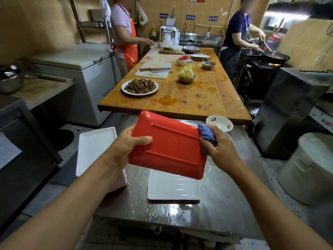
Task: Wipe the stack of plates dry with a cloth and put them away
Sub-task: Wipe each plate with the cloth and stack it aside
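The left hand (128,141) grips the left edge of a red plate (169,145), with the thumb lying across its back. The plate is held up in the air above the steel surface (225,195), tilted, with its bottom side facing up. The right hand (219,143) is curled around a bunched blue cloth (206,135) and presses it against the right edge of the red plate.

Under the red plate, a white plate (173,188) lies flat near the middle of the surface. Water drops sit on the surface near its front edge. Another white plate (93,148) sits at the left edge of the surface, on top of a striped stack (119,181). I cannot tell what the stack is. A small bowl with cherries (219,122) painted on it rests near the far right corner of the surface.

Past the far edge is a long wooden table (198,98). On it are a dish of brown food (140,86), a cutting board (153,70) with a big knife (156,69), and a bowl of cabbage (187,73). One person in an orange apron (128,49) stands at the left of the table. Another person stands at the right by a wok (276,57) over a flame.
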Demonstrator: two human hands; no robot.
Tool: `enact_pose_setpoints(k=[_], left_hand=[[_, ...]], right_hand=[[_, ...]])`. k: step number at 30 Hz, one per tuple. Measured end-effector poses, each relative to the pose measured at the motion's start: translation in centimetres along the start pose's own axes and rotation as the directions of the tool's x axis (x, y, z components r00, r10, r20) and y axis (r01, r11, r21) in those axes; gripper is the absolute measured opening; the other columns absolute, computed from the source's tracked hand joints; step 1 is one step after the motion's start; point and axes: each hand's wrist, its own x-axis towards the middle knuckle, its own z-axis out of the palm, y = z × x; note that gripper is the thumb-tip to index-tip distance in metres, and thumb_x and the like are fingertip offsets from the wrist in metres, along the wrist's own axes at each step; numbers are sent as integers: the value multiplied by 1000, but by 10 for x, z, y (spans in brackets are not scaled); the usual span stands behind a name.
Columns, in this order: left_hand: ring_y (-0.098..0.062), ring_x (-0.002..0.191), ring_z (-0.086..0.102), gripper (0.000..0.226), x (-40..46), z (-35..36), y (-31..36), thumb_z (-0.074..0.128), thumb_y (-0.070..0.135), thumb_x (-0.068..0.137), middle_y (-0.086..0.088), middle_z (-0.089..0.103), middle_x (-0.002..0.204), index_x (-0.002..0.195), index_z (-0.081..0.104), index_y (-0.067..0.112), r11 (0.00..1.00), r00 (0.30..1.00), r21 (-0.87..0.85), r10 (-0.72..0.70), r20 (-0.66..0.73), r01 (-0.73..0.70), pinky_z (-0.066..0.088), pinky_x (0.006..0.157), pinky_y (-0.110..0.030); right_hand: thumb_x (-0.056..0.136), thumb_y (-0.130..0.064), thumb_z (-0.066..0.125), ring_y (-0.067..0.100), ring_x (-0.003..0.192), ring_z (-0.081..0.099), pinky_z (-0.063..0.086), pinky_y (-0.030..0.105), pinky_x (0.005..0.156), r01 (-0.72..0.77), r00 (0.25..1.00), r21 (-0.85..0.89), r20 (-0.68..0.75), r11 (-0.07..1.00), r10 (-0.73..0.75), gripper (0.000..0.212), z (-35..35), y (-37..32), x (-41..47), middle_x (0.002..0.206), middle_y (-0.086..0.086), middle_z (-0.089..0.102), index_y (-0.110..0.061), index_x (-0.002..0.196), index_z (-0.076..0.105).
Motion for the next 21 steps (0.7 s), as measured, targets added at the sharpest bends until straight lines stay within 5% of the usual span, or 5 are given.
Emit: enact_pose_setpoints(k=[4, 9, 14, 21], left_hand=[[-21, 76, 71, 36, 3, 1, -8, 69, 6, 68, -8, 72, 91, 102, 65, 16, 985, 998, -165, -54, -39, 47, 59, 65, -35], [-21, 70, 71, 35, 9, 9, -15, 68, 18, 65, -6, 74, 84, 100, 64, 20, 953, 976, -275, -173, -134, 131, 59, 59, -39], [-21, 62, 71, 12, 15, 19, -18, 60, 20, 88, -6, 74, 73, 98, 63, 15, 897, 942, -393, -288, -173, 202, 58, 52, -39], [-25, 66, 70, 20, 13, 46, -16, 52, 29, 94, -11, 73, 76, 99, 61, 11, 831, 933, -512, -331, -141, 218, 50, 64, -46]], right_hand=[[91, -8, 57, 9, 108, 50, 39, 23, 98, 48, 999, -34, -23, 998, -48, 42, 0, -5, -1, 116, -4, 56, -16, 132, 50], [94, -15, 51, 14, 139, 28, 19, 28, 115, 13, 996, -139, 86, 990, -1, 50, -3, -6, -12, 150, 3, 34, -27, 141, 39], [82, -17, 37, 8, 140, 23, 17, 25, 116, 37, 994, -146, 107, 989, -21, 57, -8, -10, -34, 148, -3, 32, -38, 135, 33], [84, -11, 45, 27, 134, 36, 27, 37, 113, 78, 995, -258, -42, 963, -92, 51, 9, -15, -45, 141, 15, 42, -10, 135, 49]])
